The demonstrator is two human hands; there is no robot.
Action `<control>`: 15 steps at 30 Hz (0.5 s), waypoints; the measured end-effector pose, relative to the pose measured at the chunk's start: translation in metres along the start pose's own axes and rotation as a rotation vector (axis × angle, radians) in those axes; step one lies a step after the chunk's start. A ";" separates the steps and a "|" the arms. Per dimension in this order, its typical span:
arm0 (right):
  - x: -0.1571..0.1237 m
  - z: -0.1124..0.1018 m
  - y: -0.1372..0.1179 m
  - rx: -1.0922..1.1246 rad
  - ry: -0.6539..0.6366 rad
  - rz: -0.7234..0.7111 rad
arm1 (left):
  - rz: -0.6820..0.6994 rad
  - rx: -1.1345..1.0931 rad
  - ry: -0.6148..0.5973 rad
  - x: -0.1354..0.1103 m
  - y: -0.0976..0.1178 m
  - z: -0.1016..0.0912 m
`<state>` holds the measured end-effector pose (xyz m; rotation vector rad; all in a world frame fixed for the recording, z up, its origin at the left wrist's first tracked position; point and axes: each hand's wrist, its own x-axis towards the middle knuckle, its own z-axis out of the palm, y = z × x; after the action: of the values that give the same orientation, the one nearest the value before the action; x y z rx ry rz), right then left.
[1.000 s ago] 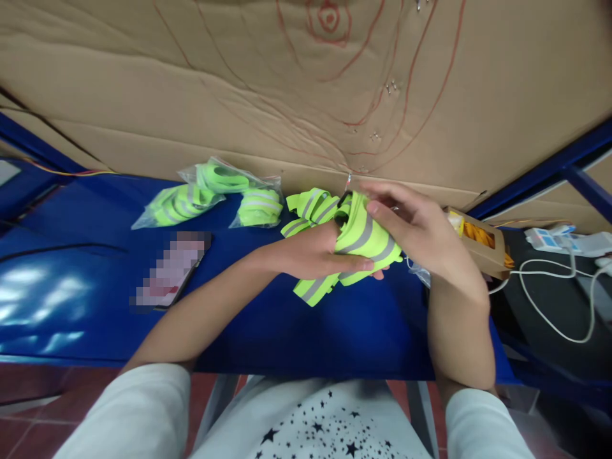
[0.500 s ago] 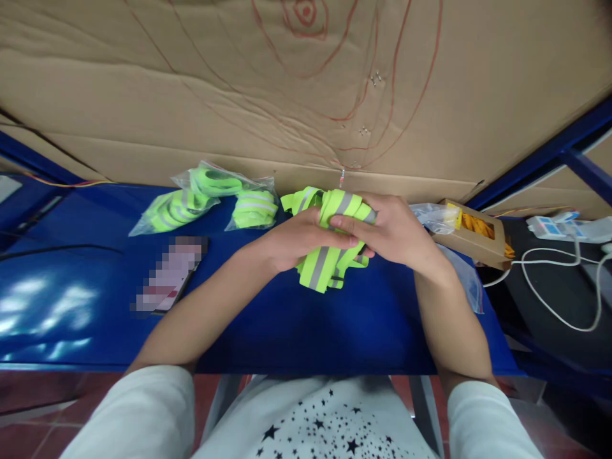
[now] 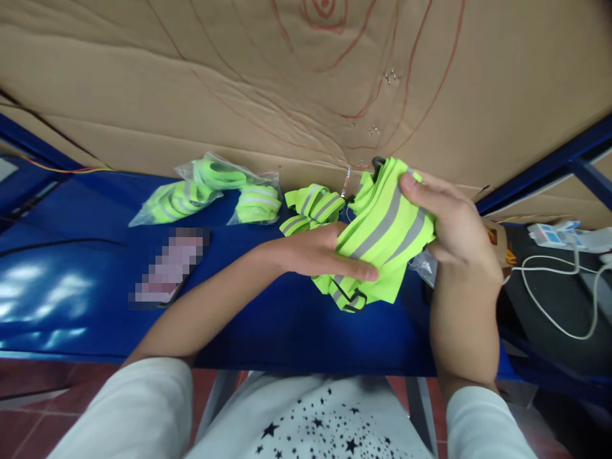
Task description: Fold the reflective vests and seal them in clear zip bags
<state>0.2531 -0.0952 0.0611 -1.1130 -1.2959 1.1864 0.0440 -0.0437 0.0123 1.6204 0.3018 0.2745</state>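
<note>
A neon-yellow reflective vest [image 3: 382, 229] with grey stripes is held folded above the blue table [image 3: 296, 325]. My right hand [image 3: 454, 223] grips its upper right edge, thumb on top. My left hand [image 3: 325, 252] presses against its lower left side, fingers closed along the fabric. Another loose vest [image 3: 310, 207] lies on the table just left of the held one.
Several bagged vests [image 3: 215, 191] lie at the back left by the cardboard wall [image 3: 287, 83]. A phone [image 3: 167, 264] lies on the left. A small cardboard box [image 3: 500, 242], a clear plastic bag [image 3: 423, 268] and white cables [image 3: 559, 293] are on the right.
The vest was bunched between both hands; now my right hand has lifted it up and to the right, spreading it flatter, while my left hand stays on its lower side.
</note>
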 end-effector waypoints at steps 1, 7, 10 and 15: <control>0.001 0.002 0.001 0.033 -0.046 0.038 | 0.041 0.023 -0.005 0.000 0.000 0.002; 0.009 0.003 0.008 -0.129 -0.015 0.001 | 0.124 0.178 0.096 -0.005 0.008 0.003; 0.011 -0.002 0.009 -0.439 0.000 -0.209 | 0.122 0.281 0.139 -0.005 0.009 -0.002; 0.001 0.000 0.004 -0.821 -0.261 -0.219 | 0.117 0.288 0.132 -0.002 0.005 -0.007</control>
<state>0.2532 -0.0934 0.0568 -1.3521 -2.1505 0.6384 0.0398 -0.0387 0.0177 1.9114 0.3606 0.4442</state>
